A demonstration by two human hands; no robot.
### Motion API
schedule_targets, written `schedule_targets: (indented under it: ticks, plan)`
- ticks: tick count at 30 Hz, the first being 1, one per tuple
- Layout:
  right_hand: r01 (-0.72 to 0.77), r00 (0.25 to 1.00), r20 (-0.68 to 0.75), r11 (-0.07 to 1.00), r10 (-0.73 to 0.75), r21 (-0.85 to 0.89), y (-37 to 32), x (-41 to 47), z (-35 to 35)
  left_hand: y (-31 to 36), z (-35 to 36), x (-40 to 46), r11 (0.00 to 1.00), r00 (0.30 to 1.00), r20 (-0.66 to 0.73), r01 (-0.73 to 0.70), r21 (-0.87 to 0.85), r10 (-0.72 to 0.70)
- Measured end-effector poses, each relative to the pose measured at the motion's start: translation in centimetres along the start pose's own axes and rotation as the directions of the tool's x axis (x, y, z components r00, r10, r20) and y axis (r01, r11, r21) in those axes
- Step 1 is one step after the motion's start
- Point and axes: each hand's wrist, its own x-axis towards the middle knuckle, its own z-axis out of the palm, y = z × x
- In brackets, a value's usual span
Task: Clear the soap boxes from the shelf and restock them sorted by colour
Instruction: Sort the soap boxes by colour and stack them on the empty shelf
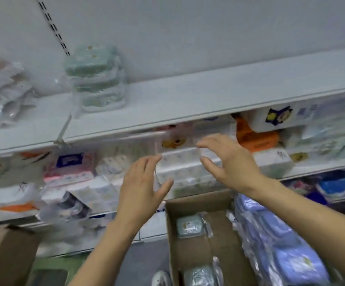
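Note:
A stack of green soap boxes (99,79) in clear wrap stands on the upper shelf (188,96). Pinkish wrapped packs (2,89) lie at the shelf's left end. Below the shelf edge, my left hand (144,186) and my right hand (229,162) face each other with curved fingers. Faint edges between them suggest a clear soap box (177,162), gripped at both ends; blur makes it hard to see. More green soap boxes (190,223) and blue soap boxes (287,244) lie in a cardboard carton (188,203) under my arms.
The lower shelf holds tissue packs (70,168) and an orange pack (256,139). A price-tag holder (64,129) sticks out from the upper shelf's front edge. A slotted rail (52,25) runs up the back wall. A second cardboard flap (12,254) is at lower left.

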Motion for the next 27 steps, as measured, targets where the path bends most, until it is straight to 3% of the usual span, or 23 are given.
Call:
schedule_targets:
  ticks: [2, 5, 11, 16, 19, 23, 27]
  plan:
    - [-0.105, 0.989, 0.11, 0.994, 0.101, 0.039, 2.2, -4.5, 2.4, 0.8, 3.8, -3.5, 0.993, 0.987, 0.146, 0.086, -0.075, -0.074]
    - [-0.264, 0.915, 0.321, 0.964, 0.243, 0.022, 4.7, -10.2, 6.1, 1.3, 9.0, -7.6, 0.974, 0.936, 0.319, 0.192, -0.118, -0.146]
    - [-0.353, 0.679, 0.657, 0.93, 0.328, -0.099, 7.9, -18.1, 13.7, -0.4, 19.3, -10.4, 0.926, 0.744, 0.605, 0.377, -0.032, -0.282]
    - [-0.372, 0.44, 0.853, 0.922, 0.28, -0.11, 9.6, -23.4, 22.1, -3.5, 27.7, -9.9, 0.926, 0.65, 0.693, 0.37, 0.071, -0.312]
    - [-0.295, 0.374, 0.909, 0.953, 0.184, -0.071, 9.4, -25.5, 26.8, -5.4, 32.3, -9.1, 0.943, 0.646, 0.705, 0.317, 0.101, -0.292]
    - [-0.069, 0.322, 0.943, 0.996, 0.082, -0.063, 8.7, -27.3, 31.4, -7.8, 38.2, -8.2, 0.942, 0.613, 0.715, 0.21, 0.262, -0.336]
    - [0.106, 0.349, 0.936, 0.99, 0.045, -0.087, 9.1, -28.8, 33.9, -8.8, 40.8, -7.9, 0.919, 0.626, 0.711, 0.023, 0.393, -0.32]
